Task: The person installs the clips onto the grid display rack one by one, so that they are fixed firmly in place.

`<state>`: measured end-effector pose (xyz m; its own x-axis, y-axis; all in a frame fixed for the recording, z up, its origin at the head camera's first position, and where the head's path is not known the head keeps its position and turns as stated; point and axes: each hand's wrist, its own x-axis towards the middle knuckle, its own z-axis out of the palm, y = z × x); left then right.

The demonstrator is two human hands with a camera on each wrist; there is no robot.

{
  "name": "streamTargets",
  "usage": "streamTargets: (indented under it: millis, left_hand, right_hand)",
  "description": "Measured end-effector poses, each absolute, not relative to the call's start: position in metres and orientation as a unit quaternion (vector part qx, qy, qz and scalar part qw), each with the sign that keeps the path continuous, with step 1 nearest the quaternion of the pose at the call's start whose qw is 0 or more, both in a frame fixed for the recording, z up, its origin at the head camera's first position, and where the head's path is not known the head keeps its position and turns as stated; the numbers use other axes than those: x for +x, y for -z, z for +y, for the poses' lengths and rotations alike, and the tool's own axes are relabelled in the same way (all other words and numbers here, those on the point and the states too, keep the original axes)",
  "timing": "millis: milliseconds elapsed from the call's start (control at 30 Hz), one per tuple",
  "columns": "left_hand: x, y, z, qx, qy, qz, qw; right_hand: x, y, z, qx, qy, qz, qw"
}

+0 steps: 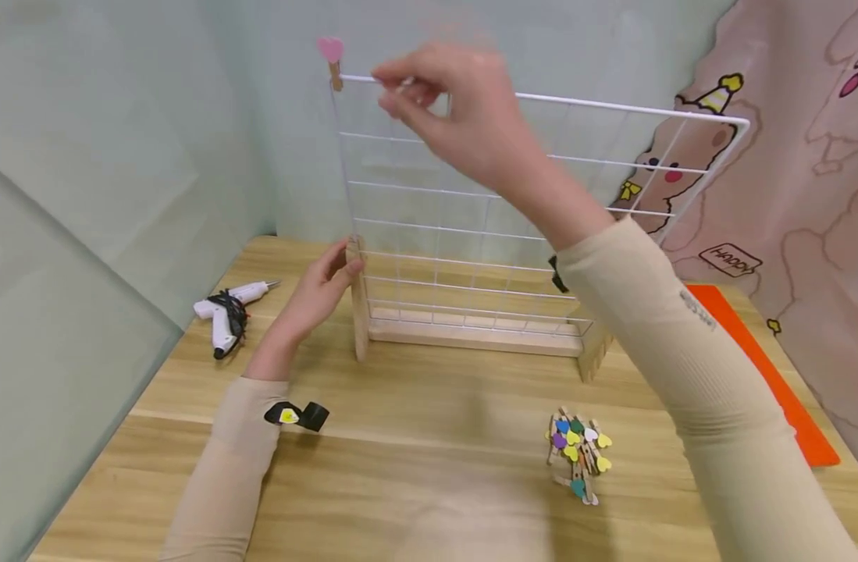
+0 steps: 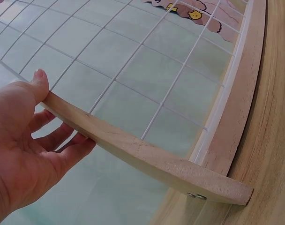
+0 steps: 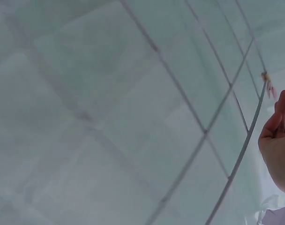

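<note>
A white wire grid rack [image 1: 485,215] stands upright on a wooden base. My left hand [image 1: 323,282] grips the top end of its wooden side support [image 1: 359,312]; in the left wrist view the thumb lies on the inner edge with the fingers round the outer side. At the grid's top left corner sits a small clothespin [image 1: 336,76] with a pink heart [image 1: 331,49]. My right hand [image 1: 464,101] is raised at the top bar, right of that clothespin, fingers bent and thumb apart from the index finger. Nothing shows between its fingertips.
A pile of small heart-topped clothespins [image 1: 576,453] lies on the wooden table [image 1: 372,484] at front right. A white glue gun [image 1: 232,312] with its black cord wound up lies at left. An orange sheet [image 1: 766,375] lies along the right edge, before a pink cartoon cloth [image 1: 808,203].
</note>
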<state>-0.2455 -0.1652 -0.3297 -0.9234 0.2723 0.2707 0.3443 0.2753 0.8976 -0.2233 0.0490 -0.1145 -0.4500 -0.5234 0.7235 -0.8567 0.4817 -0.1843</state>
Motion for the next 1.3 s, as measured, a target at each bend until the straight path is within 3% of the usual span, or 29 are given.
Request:
streamTargets:
  millis: [67, 200, 400, 600, 800, 967, 1133, 1300]
  left_hand:
    - [-0.244, 0.329, -0.167, -0.188, 0.569, -0.800, 0.036]
    - [-0.241, 0.327, -0.171, -0.179, 0.566, -0.804, 0.039]
    - [-0.239, 0.323, -0.178, -0.181, 0.570, -0.801, 0.039]
    - [-0.233, 0.327, -0.186, -0.173, 0.566, -0.806, 0.032]
    - [-0.228, 0.329, -0.190, -0.172, 0.571, -0.802, 0.031]
    - [-0.228, 0.330, -0.191, -0.144, 0.559, -0.816, 0.022]
    - [-0.229, 0.333, -0.190, -0.138, 0.552, -0.822, 0.026]
    - [-0.228, 0.335, -0.184, -0.141, 0.561, -0.816, 0.012]
  right_hand:
    - [-0.213, 0.142, 0.068, 0.466, -0.268, -0.781, 0.318]
    - [-0.194, 0.211, 0.109, 0.485, -0.269, -0.779, 0.292]
    - [-0.162, 0.302, 0.170, 0.416, -0.261, -0.854, 0.172]
    - [-0.120, 0.362, 0.228, 0.352, -0.245, -0.900, 0.081]
    - [-0.082, 0.388, 0.263, 0.241, -0.242, -0.938, 0.061]
    - [-0.067, 0.396, 0.271, 0.169, -0.246, -0.954, 0.004]
    - [-0.061, 0.407, 0.268, 0.161, -0.236, -0.958, -0.020]
    - [-0.060, 0.411, 0.269, 0.182, -0.235, -0.955, 0.005]
